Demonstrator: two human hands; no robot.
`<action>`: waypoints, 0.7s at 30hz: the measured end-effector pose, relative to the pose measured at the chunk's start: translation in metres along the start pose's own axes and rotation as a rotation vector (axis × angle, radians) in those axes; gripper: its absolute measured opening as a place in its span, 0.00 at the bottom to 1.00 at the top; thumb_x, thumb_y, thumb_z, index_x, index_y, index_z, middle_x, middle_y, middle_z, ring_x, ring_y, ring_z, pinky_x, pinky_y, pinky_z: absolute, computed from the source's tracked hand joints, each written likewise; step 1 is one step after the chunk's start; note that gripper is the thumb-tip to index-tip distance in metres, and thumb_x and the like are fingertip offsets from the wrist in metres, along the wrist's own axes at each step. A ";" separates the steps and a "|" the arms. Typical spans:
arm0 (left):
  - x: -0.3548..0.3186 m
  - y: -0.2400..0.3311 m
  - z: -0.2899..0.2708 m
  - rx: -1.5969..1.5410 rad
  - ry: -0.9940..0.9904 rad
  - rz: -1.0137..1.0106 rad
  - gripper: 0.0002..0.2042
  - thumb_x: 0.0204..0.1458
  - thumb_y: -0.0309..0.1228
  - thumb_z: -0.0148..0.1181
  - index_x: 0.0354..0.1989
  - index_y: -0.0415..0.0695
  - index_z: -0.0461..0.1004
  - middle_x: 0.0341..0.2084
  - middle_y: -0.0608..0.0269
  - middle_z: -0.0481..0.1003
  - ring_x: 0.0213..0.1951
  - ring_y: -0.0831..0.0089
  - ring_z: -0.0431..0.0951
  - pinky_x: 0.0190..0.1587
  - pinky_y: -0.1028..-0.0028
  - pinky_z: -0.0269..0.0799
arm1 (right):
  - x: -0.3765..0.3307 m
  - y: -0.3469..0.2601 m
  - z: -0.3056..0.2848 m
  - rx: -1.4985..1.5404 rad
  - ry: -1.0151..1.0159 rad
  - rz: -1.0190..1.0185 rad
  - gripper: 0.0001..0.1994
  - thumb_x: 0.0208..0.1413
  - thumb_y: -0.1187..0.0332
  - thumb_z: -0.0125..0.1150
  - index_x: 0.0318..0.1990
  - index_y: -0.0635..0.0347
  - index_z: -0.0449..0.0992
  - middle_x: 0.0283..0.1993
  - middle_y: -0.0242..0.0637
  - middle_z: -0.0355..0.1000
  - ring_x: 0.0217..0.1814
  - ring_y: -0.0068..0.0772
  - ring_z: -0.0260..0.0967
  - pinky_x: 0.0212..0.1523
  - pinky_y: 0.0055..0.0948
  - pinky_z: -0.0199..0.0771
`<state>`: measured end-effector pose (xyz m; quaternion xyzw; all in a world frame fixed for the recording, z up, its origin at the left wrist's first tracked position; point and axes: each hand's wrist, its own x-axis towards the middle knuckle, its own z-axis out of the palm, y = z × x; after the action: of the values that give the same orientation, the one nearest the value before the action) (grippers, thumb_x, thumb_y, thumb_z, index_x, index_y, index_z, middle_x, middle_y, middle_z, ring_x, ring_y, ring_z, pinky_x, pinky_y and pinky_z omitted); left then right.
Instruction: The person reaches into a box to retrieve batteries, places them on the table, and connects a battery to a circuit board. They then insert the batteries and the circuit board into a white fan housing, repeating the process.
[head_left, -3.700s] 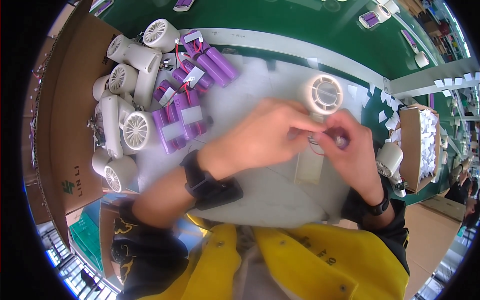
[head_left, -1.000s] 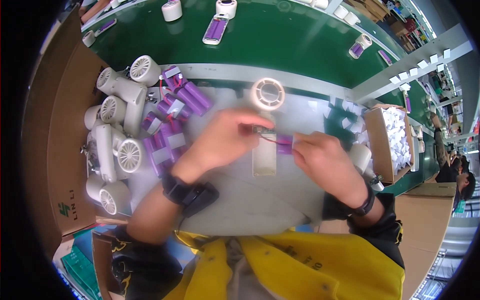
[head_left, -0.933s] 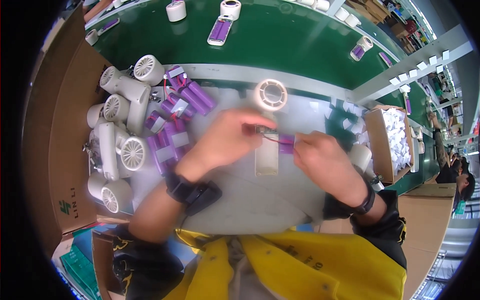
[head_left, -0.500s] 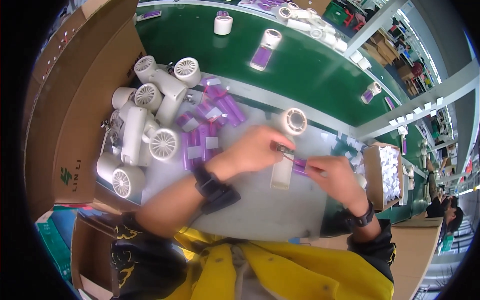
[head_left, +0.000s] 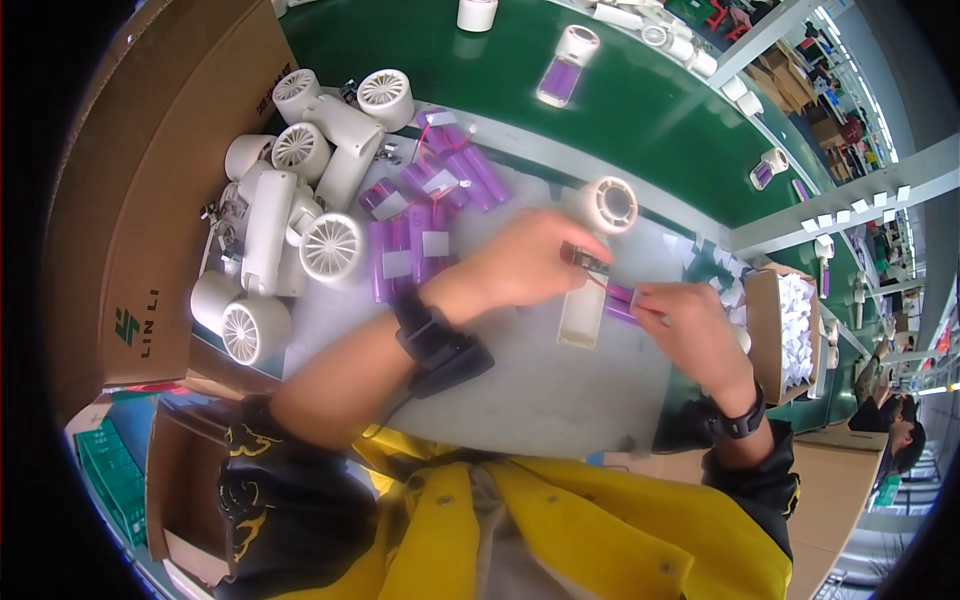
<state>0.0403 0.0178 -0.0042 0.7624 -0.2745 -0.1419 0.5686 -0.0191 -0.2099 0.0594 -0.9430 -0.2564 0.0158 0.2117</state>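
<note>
A white handheld-fan body [head_left: 580, 318] lies on the pale worktop in front of me, its round head pointing away. My left hand [head_left: 530, 258] is closed over the body's neck, thumb and finger gripping a small circuit board [head_left: 588, 259]. Just right of the body is a purple battery pack [head_left: 622, 304]. The fingers of my right hand [head_left: 695, 325] are pinched together at the pack's right end, covering part of it. A thin red wire runs between the board and those fingertips. Exactly what part they grip is partly hidden.
White fan bodies [head_left: 270, 230] are heaped at left beside a large cardboard box [head_left: 165, 215]. Purple battery packs [head_left: 410, 250] lie next to them. At right stands a carton [head_left: 768, 340] of white paper pieces. Beyond runs a green conveyor [head_left: 450, 75] carrying fan parts.
The whole view has shifted, so the worktop sits higher in the picture. Both hands keep nearly the same grip, and the red wire between them shows more plainly.
</note>
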 end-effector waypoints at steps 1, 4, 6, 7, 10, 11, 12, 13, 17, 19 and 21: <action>-0.001 0.001 0.000 -0.004 0.004 0.001 0.16 0.44 0.21 0.61 0.44 0.45 0.83 0.30 0.60 0.80 0.31 0.75 0.76 0.38 0.74 0.73 | 0.002 -0.002 -0.001 -0.033 -0.043 0.024 0.04 0.50 0.76 0.63 0.27 0.69 0.78 0.32 0.52 0.77 0.33 0.54 0.75 0.36 0.38 0.77; -0.001 0.002 -0.002 0.002 0.005 0.003 0.16 0.44 0.21 0.61 0.43 0.45 0.83 0.30 0.59 0.80 0.31 0.75 0.77 0.38 0.73 0.73 | 0.006 -0.005 0.001 -0.098 -0.132 0.073 0.05 0.49 0.76 0.62 0.24 0.68 0.75 0.29 0.51 0.74 0.31 0.54 0.73 0.35 0.39 0.74; -0.001 0.003 -0.003 0.026 0.005 0.013 0.16 0.44 0.22 0.61 0.43 0.45 0.83 0.30 0.59 0.80 0.31 0.74 0.77 0.38 0.73 0.73 | 0.008 -0.006 0.005 -0.146 -0.115 0.054 0.06 0.48 0.76 0.62 0.23 0.68 0.73 0.27 0.52 0.71 0.30 0.56 0.71 0.34 0.41 0.72; -0.001 0.002 -0.003 0.024 0.006 0.010 0.16 0.44 0.22 0.61 0.43 0.45 0.83 0.30 0.59 0.80 0.31 0.74 0.77 0.38 0.73 0.73 | 0.008 -0.006 0.006 -0.170 -0.107 0.044 0.07 0.47 0.77 0.62 0.22 0.68 0.71 0.26 0.52 0.70 0.30 0.57 0.70 0.34 0.42 0.72; 0.000 0.001 -0.002 0.014 0.012 0.029 0.16 0.43 0.22 0.61 0.43 0.45 0.83 0.30 0.58 0.80 0.30 0.73 0.77 0.38 0.73 0.73 | 0.004 -0.001 0.012 -0.172 -0.052 0.073 0.05 0.47 0.76 0.63 0.24 0.67 0.73 0.26 0.51 0.71 0.29 0.54 0.71 0.33 0.40 0.72; 0.000 0.002 -0.002 0.013 0.017 0.030 0.16 0.43 0.22 0.61 0.43 0.45 0.83 0.30 0.58 0.80 0.30 0.73 0.77 0.38 0.73 0.73 | 0.002 0.000 0.012 -0.172 -0.024 0.089 0.05 0.48 0.76 0.63 0.25 0.67 0.74 0.26 0.51 0.71 0.29 0.52 0.72 0.33 0.39 0.73; 0.000 0.003 -0.001 0.006 0.012 0.023 0.16 0.43 0.22 0.61 0.43 0.45 0.83 0.30 0.58 0.80 0.30 0.73 0.77 0.38 0.73 0.73 | 0.001 0.001 0.008 -0.175 -0.026 0.086 0.05 0.48 0.76 0.63 0.25 0.67 0.74 0.26 0.51 0.71 0.29 0.52 0.72 0.33 0.39 0.73; -0.001 0.004 -0.001 0.000 0.010 0.013 0.16 0.43 0.22 0.61 0.43 0.45 0.83 0.30 0.58 0.80 0.30 0.73 0.77 0.38 0.73 0.74 | 0.000 0.002 0.002 -0.079 -0.037 0.134 0.05 0.48 0.76 0.63 0.26 0.68 0.74 0.26 0.50 0.72 0.28 0.50 0.72 0.33 0.37 0.73; -0.002 0.003 0.000 0.002 0.026 0.009 0.16 0.42 0.22 0.61 0.42 0.45 0.83 0.30 0.57 0.80 0.30 0.72 0.77 0.38 0.73 0.74 | 0.003 0.001 -0.007 0.140 -0.074 0.198 0.05 0.50 0.75 0.65 0.29 0.69 0.76 0.27 0.47 0.73 0.26 0.44 0.72 0.32 0.33 0.72; 0.000 0.003 0.000 0.000 0.018 0.015 0.16 0.42 0.22 0.61 0.42 0.44 0.83 0.30 0.57 0.80 0.30 0.72 0.78 0.38 0.72 0.74 | 0.004 0.000 -0.006 0.198 -0.081 0.163 0.06 0.51 0.74 0.65 0.30 0.69 0.76 0.29 0.45 0.74 0.26 0.40 0.71 0.32 0.31 0.72; 0.001 0.005 -0.002 0.004 0.003 -0.005 0.17 0.42 0.22 0.60 0.42 0.44 0.83 0.30 0.57 0.81 0.30 0.71 0.78 0.38 0.72 0.74 | 0.003 0.001 -0.005 0.195 -0.100 0.178 0.06 0.52 0.74 0.64 0.31 0.69 0.75 0.30 0.44 0.73 0.28 0.41 0.71 0.33 0.30 0.72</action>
<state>0.0408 0.0178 0.0013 0.7644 -0.2720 -0.1416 0.5672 -0.0151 -0.2108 0.0641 -0.9350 -0.1790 0.1064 0.2872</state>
